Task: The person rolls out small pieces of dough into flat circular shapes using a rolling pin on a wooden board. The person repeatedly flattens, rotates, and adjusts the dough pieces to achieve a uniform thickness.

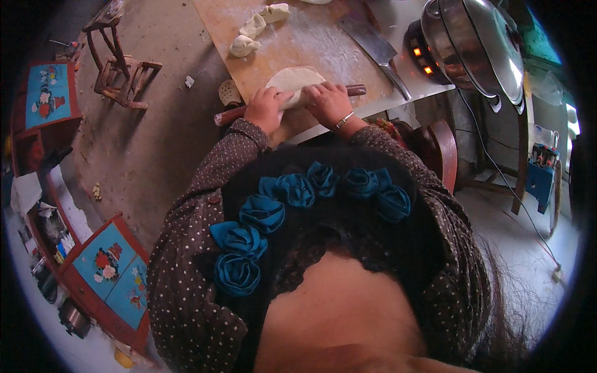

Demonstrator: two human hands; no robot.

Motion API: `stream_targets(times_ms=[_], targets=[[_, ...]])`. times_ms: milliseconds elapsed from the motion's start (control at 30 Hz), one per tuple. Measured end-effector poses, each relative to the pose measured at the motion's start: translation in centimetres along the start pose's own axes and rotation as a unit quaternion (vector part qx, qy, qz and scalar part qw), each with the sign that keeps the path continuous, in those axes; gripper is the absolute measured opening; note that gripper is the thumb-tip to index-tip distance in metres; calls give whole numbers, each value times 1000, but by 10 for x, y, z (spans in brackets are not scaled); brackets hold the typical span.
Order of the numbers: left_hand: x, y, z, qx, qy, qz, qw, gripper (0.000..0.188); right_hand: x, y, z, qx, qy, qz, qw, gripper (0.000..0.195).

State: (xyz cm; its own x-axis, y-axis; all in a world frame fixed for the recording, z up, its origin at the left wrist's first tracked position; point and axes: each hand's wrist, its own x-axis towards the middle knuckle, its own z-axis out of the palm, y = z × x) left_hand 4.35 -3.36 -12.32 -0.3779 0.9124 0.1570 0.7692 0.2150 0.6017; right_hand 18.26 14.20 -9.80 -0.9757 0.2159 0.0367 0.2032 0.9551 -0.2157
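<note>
A flattened sheet of dough [295,78] lies on the floured wooden board [261,65], its near edge wrapped up around a dark red rolling pin [228,115]. My left hand [267,107] presses on the dough and pin near the pin's left end. On the right part of the pin rests my right hand [328,103], fingers curled over it, with a bangle at the wrist. Both palms are hidden. Beyond the hands, several pieces of dough [244,45] sit in a row at the board's left edge. A cleaver [373,46] lies at the board's right.
At the right of the table stands a lidded metal electric pot [471,44] with lit orange lights, its cord hanging down. A wooden stool [116,70] is on the floor at the left, beyond painted cabinets [105,270]. A red chair back [443,154] is beside my right arm.
</note>
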Motion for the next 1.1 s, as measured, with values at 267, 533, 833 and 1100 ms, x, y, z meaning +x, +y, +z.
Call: stream_targets(times_ms=[267,533,833,1100], targets=[[5,15,-4,20,-24,-34,999,49,10,-2,-13,-37,-42,-1,998,22],[11,3,-3,-9,-55,-20,998,51,20,7,-11,10,-106,14,994,34],[24,-6,-7,-46,-111,-84,989,44,44,32,-6,85,-205,16,975,37],[29,-9,-12,-67,-123,-90,986,43,28,37,-3,111,-99,5,989,38]])
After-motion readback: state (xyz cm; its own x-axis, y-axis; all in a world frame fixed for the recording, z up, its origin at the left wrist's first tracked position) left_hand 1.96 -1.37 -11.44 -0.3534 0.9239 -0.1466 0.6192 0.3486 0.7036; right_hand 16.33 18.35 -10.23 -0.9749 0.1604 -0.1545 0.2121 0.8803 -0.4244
